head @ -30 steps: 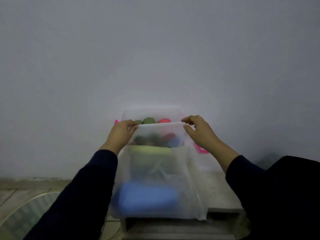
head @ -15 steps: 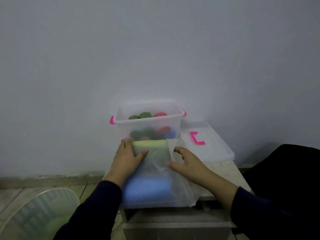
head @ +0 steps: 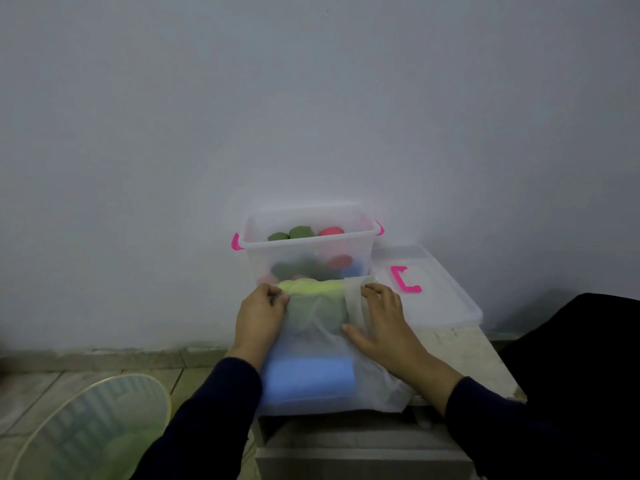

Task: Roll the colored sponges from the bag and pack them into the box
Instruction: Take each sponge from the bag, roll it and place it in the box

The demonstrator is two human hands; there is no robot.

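Observation:
A translucent white bag [head: 325, 344] lies on a small table in front of me. Inside it show a yellow-green sponge [head: 313, 289] at the mouth and a blue sponge [head: 308, 377] nearer me. My left hand [head: 258, 320] pinches the left edge of the sponge at the bag's mouth. My right hand [head: 381, 323] lies flat on the bag's right side, fingers straight. Behind the bag stands a clear box [head: 308, 237] with pink handles. It holds several rolled sponges, green [head: 301, 233], red [head: 330, 231] and blue among them.
The box's clear lid [head: 436, 296] with a pink clip lies to the right on the table [head: 464, 344]. A round pale basket [head: 86, 427] stands on the tiled floor at lower left. A plain wall rises just behind the box. A dark shape fills the right edge.
Both hands came down from holding the bag's mouth up in front of the box. The bag now lies on the table, and the hands rest at the sponge by its mouth.

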